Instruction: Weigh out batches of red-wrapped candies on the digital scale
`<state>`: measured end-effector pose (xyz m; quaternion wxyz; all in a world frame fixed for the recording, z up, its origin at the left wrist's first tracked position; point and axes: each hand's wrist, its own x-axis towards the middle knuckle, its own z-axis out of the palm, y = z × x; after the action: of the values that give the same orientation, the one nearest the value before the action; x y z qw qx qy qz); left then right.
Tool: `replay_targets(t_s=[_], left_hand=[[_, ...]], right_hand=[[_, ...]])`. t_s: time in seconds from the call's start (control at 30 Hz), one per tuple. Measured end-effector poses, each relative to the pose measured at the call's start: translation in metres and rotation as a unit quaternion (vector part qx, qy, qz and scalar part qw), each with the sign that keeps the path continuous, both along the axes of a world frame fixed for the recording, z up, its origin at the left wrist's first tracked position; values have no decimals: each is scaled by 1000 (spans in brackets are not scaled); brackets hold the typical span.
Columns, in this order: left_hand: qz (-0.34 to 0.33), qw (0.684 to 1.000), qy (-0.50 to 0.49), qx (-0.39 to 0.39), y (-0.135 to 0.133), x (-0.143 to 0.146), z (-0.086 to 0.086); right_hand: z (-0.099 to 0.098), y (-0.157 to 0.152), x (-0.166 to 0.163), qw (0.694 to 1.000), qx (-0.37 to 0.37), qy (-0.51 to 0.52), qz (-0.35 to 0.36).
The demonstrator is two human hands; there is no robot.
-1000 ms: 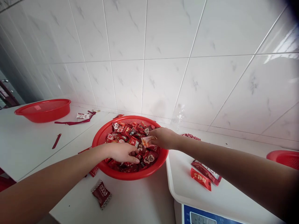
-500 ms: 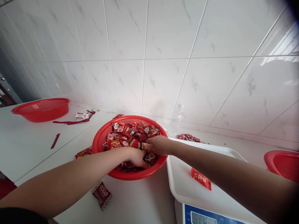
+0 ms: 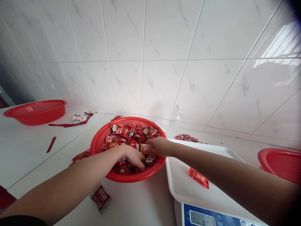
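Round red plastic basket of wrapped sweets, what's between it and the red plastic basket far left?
The head view shows a long, thin maroon strip and a flat white printed piece.

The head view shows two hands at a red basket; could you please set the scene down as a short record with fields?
Left hand: among the wrapped packets; grip unclear
Right hand: holding a pale orange packet above the others
Centre basket: red, perforated, full of packets
Right of it: white tray with a red packet on it, blue panel with display below
Front: dark red packet
Back: clear bottle
Other red baskets: one far left, one far right
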<state>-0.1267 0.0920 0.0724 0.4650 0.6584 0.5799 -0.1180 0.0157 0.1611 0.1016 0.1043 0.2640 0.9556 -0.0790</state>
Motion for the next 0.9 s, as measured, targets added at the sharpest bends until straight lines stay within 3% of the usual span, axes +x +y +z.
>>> replay_targets(t_s=[0.37,0.6,0.7,0.8,0.9], left_hand=[[-14,996,39,84,-6,-8,22],[29,983,45,175,-17,-24,34],[51,979,51,193,-21,-28,35],[61,976,56,199,-24,-28,32],[63,976,57,201,-24,-27,26]], right_hand=[[1,0,5,998,-28,50,-9],[-2,1,11,994,-41,101,-9],[8,1,16,991,-32,127,-7],[30,-8,39,990,-20,142,-13],[41,-38,89,992,-72,100,-7]])
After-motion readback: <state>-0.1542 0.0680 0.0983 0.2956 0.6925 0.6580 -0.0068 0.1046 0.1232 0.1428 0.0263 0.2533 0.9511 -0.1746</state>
